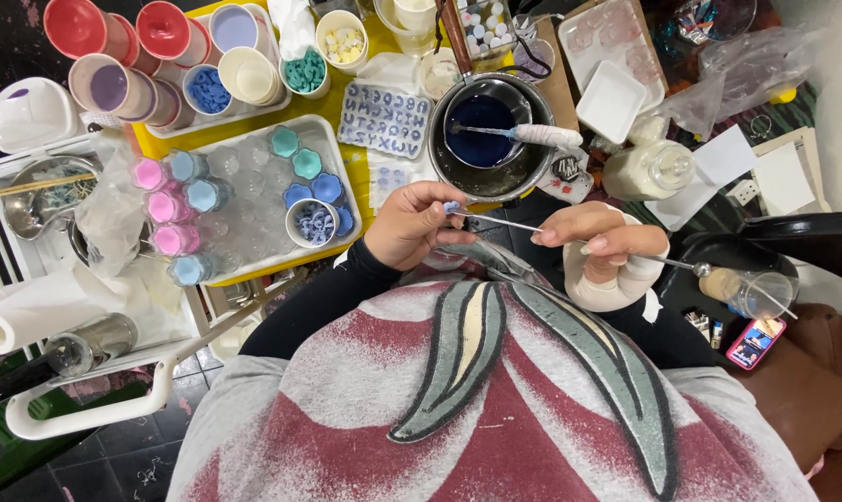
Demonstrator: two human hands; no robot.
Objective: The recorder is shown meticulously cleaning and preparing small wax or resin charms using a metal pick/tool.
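Note:
My left hand (pixel 410 223) pinches a small pale blue piece at the tip of a thin metal rod (pixel 495 221). My right hand (pixel 599 244), wrapped in a white bandage at the wrist, holds the same rod farther along. Just beyond both hands stands a metal pot (pixel 488 177) of dark blue liquid (pixel 478 144) with a white-handled stirrer (pixel 542 136) resting in it. A clear letter mould (pixel 384 119) lies left of the pot on a yellow surface.
A white tray (pixel 320 130) holds blue, teal and pink flower-shaped pieces and a small cup. Red, lilac and cream cups (pixel 114 85) stand behind it. A jar (pixel 651 169), white trays (pixel 612 99), a paper roll (pixel 39 311) and a phone (pixel 755 342) surround the hands.

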